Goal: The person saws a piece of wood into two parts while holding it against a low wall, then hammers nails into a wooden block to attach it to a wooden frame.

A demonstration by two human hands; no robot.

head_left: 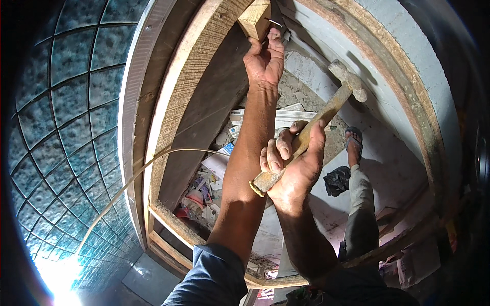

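My left hand reaches far forward, its thumb and fingers closed around the near end of a short wooden block. A nail sticks out from the block's right side, just beyond my fingertips. Nearer to me, my right hand is wrapped around the lower handle of a worn hammer. The hammer's head points up and to the right, apart from the block and nail. My right wrist lies beside my left forearm, and the handle's butt end overlaps that forearm in view.
A wooden frame beam curves along the left, beside a tiled wall with a thin cable. Another wooden beam runs on the right. Below are rubble, a black plastic bag and a sandalled foot.
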